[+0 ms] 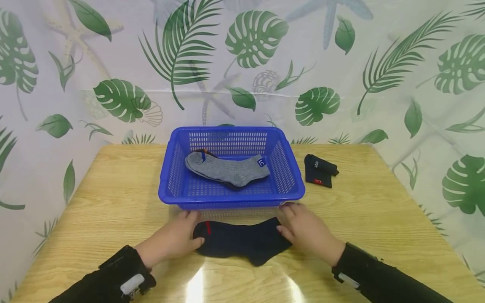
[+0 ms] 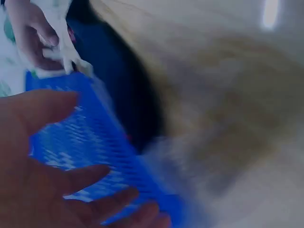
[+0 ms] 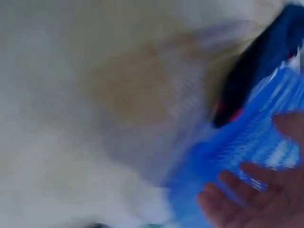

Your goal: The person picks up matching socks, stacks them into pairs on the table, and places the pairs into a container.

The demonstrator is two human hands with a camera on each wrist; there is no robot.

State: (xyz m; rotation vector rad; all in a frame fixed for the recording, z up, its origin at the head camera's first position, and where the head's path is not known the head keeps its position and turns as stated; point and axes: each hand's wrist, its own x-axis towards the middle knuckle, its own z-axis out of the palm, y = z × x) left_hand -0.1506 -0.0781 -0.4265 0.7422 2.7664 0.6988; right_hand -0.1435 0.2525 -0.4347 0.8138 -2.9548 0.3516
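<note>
A dark navy sock (image 1: pixel 242 242) with a red mark lies flat on the table in front of a blue plastic basket (image 1: pixel 231 204). My left hand (image 1: pixel 176 235) is at the sock's left end, and my right hand (image 1: pixel 305 229) is at its right end. In the left wrist view, the fingers (image 2: pixel 102 176) are spread and relaxed in front of the basket. The right wrist view likewise shows loosely extended fingers (image 3: pixel 232 190), with the blurred sock (image 3: pixel 256 66) beyond. Whether either hand touches the sock is unclear.
Inside the basket rests a grey sock (image 1: pixel 227 168) on top of darker ones. Right of the basket lies a folded black sock (image 1: pixel 319 170) with a red label. A leaf-patterned curtain (image 1: pixel 242 84) hangs behind the wooden table (image 1: pixel 113 189).
</note>
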